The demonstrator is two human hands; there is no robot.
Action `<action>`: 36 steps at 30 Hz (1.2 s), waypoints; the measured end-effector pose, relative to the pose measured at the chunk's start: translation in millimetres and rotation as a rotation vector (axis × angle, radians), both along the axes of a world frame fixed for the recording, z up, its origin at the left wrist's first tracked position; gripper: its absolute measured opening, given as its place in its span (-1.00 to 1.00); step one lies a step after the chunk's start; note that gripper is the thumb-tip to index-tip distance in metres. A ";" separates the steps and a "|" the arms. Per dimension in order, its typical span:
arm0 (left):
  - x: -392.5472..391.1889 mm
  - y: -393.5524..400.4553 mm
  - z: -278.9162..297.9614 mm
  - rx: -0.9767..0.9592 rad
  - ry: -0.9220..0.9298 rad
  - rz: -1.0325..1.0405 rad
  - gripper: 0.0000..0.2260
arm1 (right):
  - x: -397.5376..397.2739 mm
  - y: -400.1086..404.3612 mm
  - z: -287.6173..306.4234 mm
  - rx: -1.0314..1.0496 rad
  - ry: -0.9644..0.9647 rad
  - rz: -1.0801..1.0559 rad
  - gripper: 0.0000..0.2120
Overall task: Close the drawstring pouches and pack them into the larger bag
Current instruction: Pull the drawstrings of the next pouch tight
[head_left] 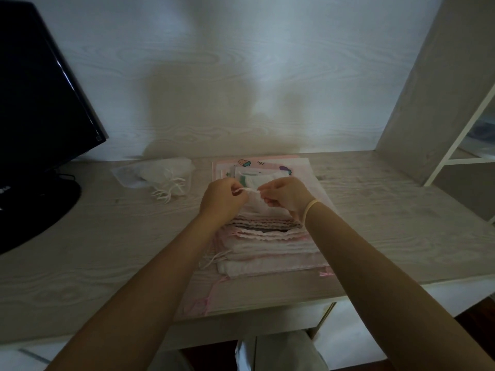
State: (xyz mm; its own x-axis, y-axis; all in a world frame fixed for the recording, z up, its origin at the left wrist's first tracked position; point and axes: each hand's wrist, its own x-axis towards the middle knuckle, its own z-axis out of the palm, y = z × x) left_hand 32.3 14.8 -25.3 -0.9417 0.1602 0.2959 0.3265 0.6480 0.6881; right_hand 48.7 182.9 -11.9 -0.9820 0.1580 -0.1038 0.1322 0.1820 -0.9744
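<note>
Bare desk [107,250] lies lower left; monitor [40,103] bounds upper left. At centre, left hand [221,200] and right hand [285,195] pinch a white drawstring [250,190] above stacked pale pouches [267,245].

A pale wood-grain desk [80,263] stands against a back panel [241,62] of the same whitish grain, dim in low light with soft shadows falling across the middle of it. A black monitor [34,97] on a round black base sits at the left end of the desk. A grey side panel [428,89] and white shelf frame [460,145] rise at the right.
</note>
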 end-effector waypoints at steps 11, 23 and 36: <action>2.2 -12.7 20.4 -0.641 -0.032 -0.094 -0.88 | -10.7 -4.1 -5.1 0.665 0.217 -0.082 -0.91; -12.2 19.1 14.6 -0.575 0.138 -0.261 -0.63 | 1.0 7.4 15.5 0.609 0.280 0.012 -0.90; -55.0 -37.9 17.9 0.960 -0.376 0.432 -0.85 | -8.3 -23.3 25.9 0.737 0.252 -0.062 -0.72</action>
